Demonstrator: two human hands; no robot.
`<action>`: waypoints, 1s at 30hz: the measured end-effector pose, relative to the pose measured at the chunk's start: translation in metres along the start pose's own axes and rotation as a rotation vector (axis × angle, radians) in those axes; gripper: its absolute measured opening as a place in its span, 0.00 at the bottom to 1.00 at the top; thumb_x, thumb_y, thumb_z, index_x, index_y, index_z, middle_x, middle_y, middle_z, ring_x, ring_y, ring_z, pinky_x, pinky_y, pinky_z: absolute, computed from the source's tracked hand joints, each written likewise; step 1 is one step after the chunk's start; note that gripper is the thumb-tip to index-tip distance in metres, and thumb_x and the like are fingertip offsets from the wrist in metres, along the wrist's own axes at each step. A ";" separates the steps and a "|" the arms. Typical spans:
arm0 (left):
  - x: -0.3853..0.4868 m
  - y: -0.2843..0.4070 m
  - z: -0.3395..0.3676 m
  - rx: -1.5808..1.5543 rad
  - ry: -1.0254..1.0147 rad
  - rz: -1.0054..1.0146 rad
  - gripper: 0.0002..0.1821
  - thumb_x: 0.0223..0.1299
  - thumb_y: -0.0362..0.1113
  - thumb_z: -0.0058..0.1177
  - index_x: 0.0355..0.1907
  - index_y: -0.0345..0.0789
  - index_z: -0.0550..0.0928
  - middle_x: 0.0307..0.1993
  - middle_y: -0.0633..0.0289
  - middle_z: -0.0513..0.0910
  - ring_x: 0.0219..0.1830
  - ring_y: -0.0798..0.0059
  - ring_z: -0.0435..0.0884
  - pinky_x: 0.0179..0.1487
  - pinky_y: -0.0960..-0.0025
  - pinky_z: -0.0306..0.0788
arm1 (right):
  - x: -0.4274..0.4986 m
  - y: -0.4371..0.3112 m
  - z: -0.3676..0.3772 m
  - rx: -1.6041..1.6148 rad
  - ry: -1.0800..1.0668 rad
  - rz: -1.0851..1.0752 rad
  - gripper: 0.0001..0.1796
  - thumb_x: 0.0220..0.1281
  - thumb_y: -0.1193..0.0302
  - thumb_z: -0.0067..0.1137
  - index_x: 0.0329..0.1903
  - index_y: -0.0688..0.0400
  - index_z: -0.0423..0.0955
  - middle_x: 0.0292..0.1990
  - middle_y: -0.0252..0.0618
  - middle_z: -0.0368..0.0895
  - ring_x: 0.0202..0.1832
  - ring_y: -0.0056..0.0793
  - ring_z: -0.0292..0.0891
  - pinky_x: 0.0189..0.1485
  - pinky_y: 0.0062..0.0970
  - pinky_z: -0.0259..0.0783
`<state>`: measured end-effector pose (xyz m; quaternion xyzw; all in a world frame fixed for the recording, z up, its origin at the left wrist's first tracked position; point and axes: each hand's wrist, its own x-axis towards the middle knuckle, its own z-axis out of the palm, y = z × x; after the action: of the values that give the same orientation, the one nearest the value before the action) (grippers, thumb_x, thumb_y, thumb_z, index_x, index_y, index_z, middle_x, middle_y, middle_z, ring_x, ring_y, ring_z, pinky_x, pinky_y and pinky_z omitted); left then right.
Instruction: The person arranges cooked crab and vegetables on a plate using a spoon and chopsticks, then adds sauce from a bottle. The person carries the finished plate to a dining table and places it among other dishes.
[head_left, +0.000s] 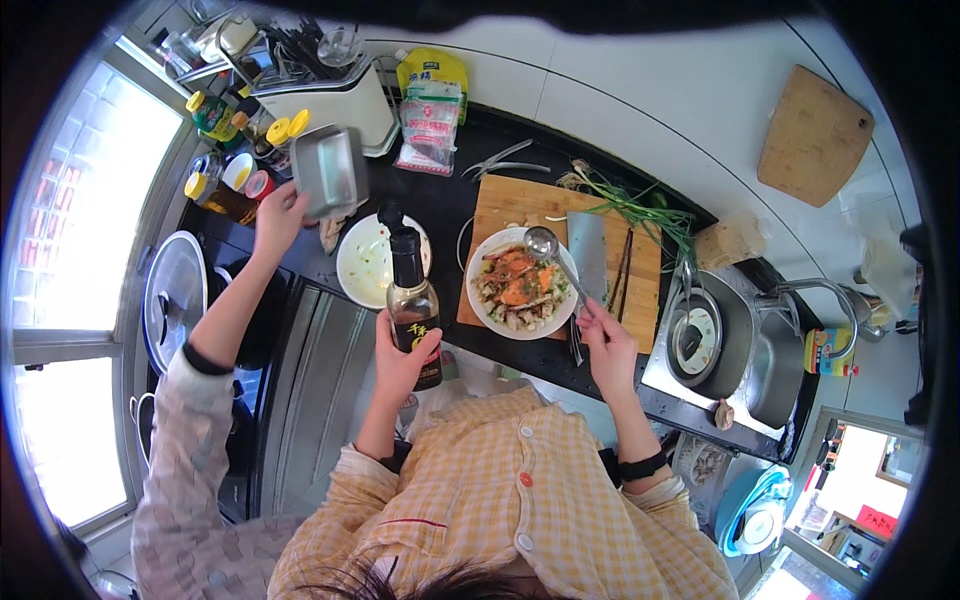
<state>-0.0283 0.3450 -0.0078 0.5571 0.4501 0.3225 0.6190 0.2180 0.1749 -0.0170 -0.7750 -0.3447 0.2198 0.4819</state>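
Observation:
My left hand (403, 352) grips a glass soy sauce bottle (415, 300) with a black flip cap, which stands raised. The bottle partly covers a white bowl (364, 259) with food residue. My right hand (609, 349) holds a metal ladle (541, 244) by its handle, with the bowl of the ladle over a white plate (480, 311) of food. Orange and brown pieces with green bits lie on the food (517, 281). Under the plate is a wooden cutting board (517, 195), bearing a cleaver (587, 247) and dark chopsticks (622, 274).
At the left, another person's hand (277, 217) holds a metal tray (328, 172) near several condiment bottles (217, 199). Green onions (634, 206) lie behind the board. A sink (776, 356) with a pan (694, 341) is at the right; a lidded pot (176, 300) stands far left.

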 end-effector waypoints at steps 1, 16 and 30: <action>-0.001 0.000 0.002 0.012 0.000 0.008 0.29 0.47 0.33 0.67 0.51 0.34 0.67 0.42 0.63 0.74 0.42 0.79 0.74 0.47 0.73 0.70 | 0.001 0.001 -0.002 0.248 0.033 0.164 0.18 0.64 0.76 0.47 0.57 0.63 0.69 0.45 0.48 0.80 0.42 0.30 0.80 0.40 0.26 0.76; -0.008 0.000 0.007 0.029 0.067 0.044 0.27 0.48 0.31 0.65 0.49 0.34 0.67 0.40 0.64 0.75 0.40 0.80 0.74 0.45 0.73 0.70 | 0.064 0.082 -0.017 0.954 0.241 0.405 0.16 0.71 0.69 0.40 0.56 0.62 0.65 0.44 0.48 0.79 0.41 0.30 0.79 0.45 0.22 0.76; 0.005 0.039 -0.041 -0.111 0.102 0.100 0.32 0.52 0.30 0.61 0.58 0.34 0.63 0.47 0.61 0.73 0.46 0.77 0.74 0.50 0.71 0.70 | 0.046 0.022 -0.005 -0.672 0.158 -0.170 0.25 0.58 0.68 0.59 0.57 0.63 0.68 0.52 0.53 0.74 0.55 0.41 0.70 0.56 0.38 0.65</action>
<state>-0.0597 0.3720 0.0307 0.5265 0.4343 0.4053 0.6082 0.2586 0.2000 -0.0348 -0.8733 -0.4227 -0.0076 0.2419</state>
